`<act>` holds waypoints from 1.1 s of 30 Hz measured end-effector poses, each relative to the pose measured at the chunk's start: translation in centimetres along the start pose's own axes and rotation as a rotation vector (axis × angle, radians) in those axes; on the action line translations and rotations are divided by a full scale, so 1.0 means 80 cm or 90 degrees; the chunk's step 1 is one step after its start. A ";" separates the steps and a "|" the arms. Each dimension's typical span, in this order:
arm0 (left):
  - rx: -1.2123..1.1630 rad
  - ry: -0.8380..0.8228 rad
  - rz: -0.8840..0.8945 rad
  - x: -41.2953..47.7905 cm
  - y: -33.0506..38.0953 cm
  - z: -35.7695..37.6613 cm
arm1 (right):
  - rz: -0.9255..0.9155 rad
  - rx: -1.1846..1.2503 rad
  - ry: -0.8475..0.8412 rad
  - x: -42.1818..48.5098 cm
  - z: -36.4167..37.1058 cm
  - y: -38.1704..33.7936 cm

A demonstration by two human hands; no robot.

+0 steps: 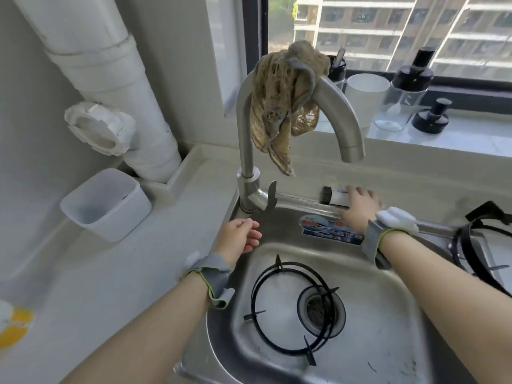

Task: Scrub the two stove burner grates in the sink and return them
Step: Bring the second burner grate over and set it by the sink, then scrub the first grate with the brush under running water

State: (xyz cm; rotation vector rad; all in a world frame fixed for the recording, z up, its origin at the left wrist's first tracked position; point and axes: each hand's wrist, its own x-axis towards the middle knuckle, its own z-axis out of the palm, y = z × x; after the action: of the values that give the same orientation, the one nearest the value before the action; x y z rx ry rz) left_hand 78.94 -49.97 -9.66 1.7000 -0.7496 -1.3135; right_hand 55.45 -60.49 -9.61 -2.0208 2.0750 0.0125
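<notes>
A burner grate [278, 264] lies in the sink [374, 300]; the right hand [360, 206] touches a brush [331, 195], the left hand [239, 236] hovers beside the tap [245, 134].

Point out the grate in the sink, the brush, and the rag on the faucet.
grate in the sink [253, 315], head view, on its left prong.
brush [326, 194], head view, on its dark bristle end.
rag [279, 106], head view, on the hanging cloth's middle.
</notes>
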 end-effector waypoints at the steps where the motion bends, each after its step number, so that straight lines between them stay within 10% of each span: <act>1: -0.014 0.001 -0.015 0.003 0.001 0.001 | 0.005 -0.013 -0.008 0.007 0.001 0.001; 18: -0.093 0.040 -0.041 -0.006 0.008 0.009 | -0.026 0.056 0.008 -0.009 0.000 0.024; 33: 0.738 0.116 0.374 -0.010 0.076 0.041 | 0.185 0.808 -0.194 -0.246 0.060 0.013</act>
State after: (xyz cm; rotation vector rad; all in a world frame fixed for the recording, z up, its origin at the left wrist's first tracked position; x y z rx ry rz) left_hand 75.76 -52.98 -4.25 2.1041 -1.9371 -0.2373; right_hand 55.47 -40.24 -10.86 -0.8678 1.4730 -0.6966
